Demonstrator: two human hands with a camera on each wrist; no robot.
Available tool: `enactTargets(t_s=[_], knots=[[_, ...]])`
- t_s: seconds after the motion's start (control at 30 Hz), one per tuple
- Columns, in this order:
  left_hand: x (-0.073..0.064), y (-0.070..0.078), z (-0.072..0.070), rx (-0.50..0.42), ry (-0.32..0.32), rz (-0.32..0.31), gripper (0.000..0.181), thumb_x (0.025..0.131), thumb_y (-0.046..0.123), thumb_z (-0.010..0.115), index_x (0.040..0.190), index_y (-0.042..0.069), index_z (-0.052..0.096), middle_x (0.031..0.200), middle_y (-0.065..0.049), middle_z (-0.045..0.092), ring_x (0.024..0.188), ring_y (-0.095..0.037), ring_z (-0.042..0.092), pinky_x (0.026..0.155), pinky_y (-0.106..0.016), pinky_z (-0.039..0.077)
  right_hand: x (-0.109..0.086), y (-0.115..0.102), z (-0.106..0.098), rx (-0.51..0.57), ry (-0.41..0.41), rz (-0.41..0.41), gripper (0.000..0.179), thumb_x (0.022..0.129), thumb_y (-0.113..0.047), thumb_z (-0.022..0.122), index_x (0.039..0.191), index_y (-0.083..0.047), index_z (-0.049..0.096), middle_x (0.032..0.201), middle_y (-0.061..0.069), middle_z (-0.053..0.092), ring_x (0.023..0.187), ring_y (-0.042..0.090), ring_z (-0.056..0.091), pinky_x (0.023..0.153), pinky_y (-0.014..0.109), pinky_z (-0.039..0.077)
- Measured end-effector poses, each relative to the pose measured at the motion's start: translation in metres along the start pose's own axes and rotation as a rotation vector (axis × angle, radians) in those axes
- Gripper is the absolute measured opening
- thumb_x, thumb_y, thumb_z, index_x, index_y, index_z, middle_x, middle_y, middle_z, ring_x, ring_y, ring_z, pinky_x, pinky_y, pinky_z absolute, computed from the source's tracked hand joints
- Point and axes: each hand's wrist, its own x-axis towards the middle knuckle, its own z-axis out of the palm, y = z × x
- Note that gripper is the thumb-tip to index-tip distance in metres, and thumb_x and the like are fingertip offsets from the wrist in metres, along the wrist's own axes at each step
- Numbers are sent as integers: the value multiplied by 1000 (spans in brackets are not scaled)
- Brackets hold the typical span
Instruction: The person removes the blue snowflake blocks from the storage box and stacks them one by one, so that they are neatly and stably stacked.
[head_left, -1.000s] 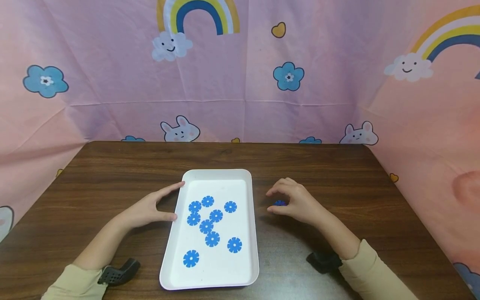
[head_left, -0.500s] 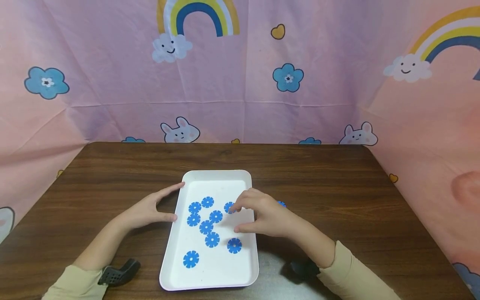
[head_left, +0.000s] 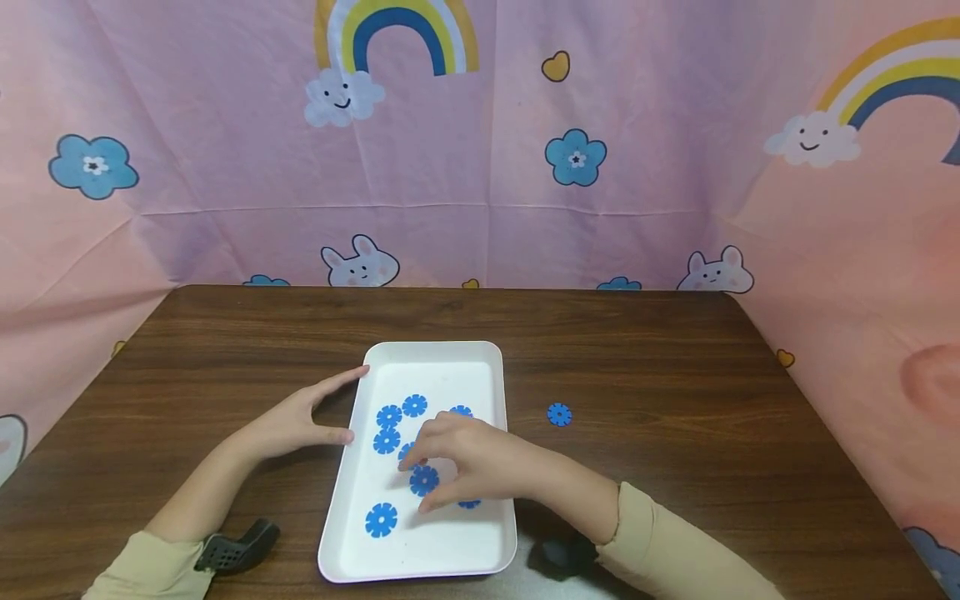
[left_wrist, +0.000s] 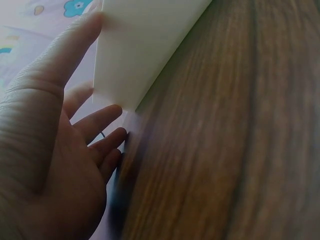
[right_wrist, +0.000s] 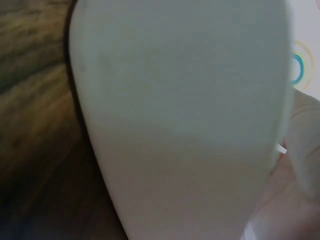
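Observation:
A white tray stands on the wooden table, holding several blue notched plastic discs. My left hand touches the tray's left rim with thumb and fingertip, the fingers spread; the left wrist view shows the hand against the tray's side wall. Over the tray reaches my right hand, its thumb and fingers parted around a blue notched disc, with no grip on it visible. Some discs lie partly hidden beneath this hand. In the right wrist view the tray wall covers most of the hand.
One blue notched disc lies on the table to the right of the tray. Another disc is near the tray's front left corner. A printed cloth hangs behind the table.
My right hand has left the disc on the table and moved left over the tray, down toward the discs in its middle. The left hand stays at the rim.

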Motion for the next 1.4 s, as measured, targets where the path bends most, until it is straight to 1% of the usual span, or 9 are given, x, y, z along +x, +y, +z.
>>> enactTargets(t_s=[0.2,0.37,0.57,0.73,0.8,0.9,1.03,1.23,1.4], knots=[[0,-1,0,-1,-1,5,84,78,32,78,149,21,35,151,-16,31,137,-45,22,96,-75,20,11,-2,11,-1,-75,15,45,76,-37,81,116,-17,70,104,-12,64,98,-3,50,85,11,39],[-1,-1,0,-10,-1,3,83,78,32,78,149,22,35,151,-17,31,136,-46,23,95,-75,21,19,-1,19,-18,-131,29,45,77,-41,79,116,-21,70,100,-16,62,95,-5,49,83,10,39],[-1,0,0,-12,-5,17,82,79,30,78,149,22,35,151,-18,31,136,-46,24,95,-74,22,28,0,26,-41,-165,29,45,76,-41,79,117,-23,70,98,-19,61,91,-7,48,79,8,38],[-1,0,-1,-6,-4,10,82,79,31,77,149,22,35,151,-17,31,136,-46,23,94,-75,22,34,-1,31,-62,-203,37,45,76,-38,80,117,-24,70,96,-19,60,89,-8,48,76,8,37],[0,0,-1,0,-7,18,82,79,31,77,149,22,35,151,-18,31,136,-47,23,94,-75,22,36,-2,32,-72,-220,40,44,76,-37,80,117,-24,70,95,-19,59,88,-8,48,75,7,37],[-1,0,-1,6,-8,26,82,79,30,77,149,21,34,151,-18,31,135,-48,24,93,-76,23,37,-2,34,-97,-232,43,44,76,-38,80,117,-25,70,95,-19,59,87,-8,47,74,7,37],[-1,0,-1,2,-7,21,82,79,30,77,149,22,35,151,-17,31,136,-47,24,94,-75,23,38,0,36,-123,-240,44,44,77,-40,79,117,-25,70,95,-18,58,85,-7,46,72,7,36],[1,-1,0,4,-7,24,82,80,31,77,149,22,35,151,-18,31,135,-48,24,94,-75,22,39,1,37,-122,-243,26,45,77,-42,78,117,-24,71,92,-17,57,81,-5,45,68,7,36],[0,-1,-1,4,-4,12,82,79,32,77,149,23,35,151,-18,30,136,-47,23,94,-76,22,40,1,39,-122,-249,11,43,77,-42,77,116,-25,71,86,-17,54,77,-4,44,65,8,35]])
